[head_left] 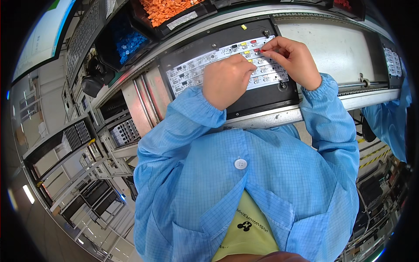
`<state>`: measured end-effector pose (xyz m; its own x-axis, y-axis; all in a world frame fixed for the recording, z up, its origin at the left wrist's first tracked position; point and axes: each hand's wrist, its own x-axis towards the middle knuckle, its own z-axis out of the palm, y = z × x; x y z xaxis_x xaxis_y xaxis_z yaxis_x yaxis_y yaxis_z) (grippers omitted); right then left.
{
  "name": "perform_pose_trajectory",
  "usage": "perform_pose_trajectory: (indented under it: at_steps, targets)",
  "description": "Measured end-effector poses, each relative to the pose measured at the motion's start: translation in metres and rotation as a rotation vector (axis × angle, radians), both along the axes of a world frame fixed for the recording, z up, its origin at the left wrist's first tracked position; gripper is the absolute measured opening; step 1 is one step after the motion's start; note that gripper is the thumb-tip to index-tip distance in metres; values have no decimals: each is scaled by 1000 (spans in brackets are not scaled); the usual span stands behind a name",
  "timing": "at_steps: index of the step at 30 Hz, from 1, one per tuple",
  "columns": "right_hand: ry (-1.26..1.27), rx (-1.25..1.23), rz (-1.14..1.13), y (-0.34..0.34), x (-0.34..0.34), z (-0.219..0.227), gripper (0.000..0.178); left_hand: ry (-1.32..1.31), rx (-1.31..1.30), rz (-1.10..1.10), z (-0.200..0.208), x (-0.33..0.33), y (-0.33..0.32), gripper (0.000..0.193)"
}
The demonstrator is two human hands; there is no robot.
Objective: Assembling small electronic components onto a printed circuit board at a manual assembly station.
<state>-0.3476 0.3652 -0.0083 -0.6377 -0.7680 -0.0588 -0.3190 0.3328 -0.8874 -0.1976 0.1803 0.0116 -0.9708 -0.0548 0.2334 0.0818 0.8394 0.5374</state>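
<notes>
A black carrier tray [257,102] lies on the conveyor, holding several white circuit boards [198,63] in rows. Small red parts [253,42] and yellow parts [243,44] sit on the boards. My left hand [227,81] is over the middle of the boards, thumb and fingers pinched close to a yellow part; whatever is between them is hidden. At the boards' right end, my right hand [294,59] pinches a small red part at its fingertips, just above the board. One loose yellow piece [244,27] rests on the tray's far border.
Beyond the conveyor stand bins of orange parts [168,9], blue parts [129,46] and red parts [342,4]. A keyboard [85,41] and screen [41,37] are at far left. Metal rails [288,114] edge the conveyor. Another blue sleeve [390,122] shows at right.
</notes>
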Motion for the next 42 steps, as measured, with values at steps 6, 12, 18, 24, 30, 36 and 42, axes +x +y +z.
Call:
perform_pose_trajectory:
  at_steps: [6, 12, 18, 24, 30, 36, 42]
  targets:
    - [232, -3, 17, -3, 8, 9, 13, 58, -39, -11, -3, 1, 0, 7]
    - [520, -94, 55, -3, 6, -5, 13, 51, 0, 4, -2, 0, -1, 8]
    - [586, -52, 76, -3, 7, -2, 14, 13, -21, -14, -3, 0, -1, 6]
    - [592, -25, 96, -2, 8, -2, 14, 32, 10, 19, -5, -1, -1, 6]
    - [689, 0, 78, -3, 11, -3, 15, 34, 9, 17, -6, -2, -1, 6]
    - [502, -59, 135, 6, 4, -1, 21, 26, 26, 13, -7, -3, -1, 6]
    - [-428, -203, -54, 20, -10, 0, 34, 35, 36, -9, -10, -5, 0, 5]
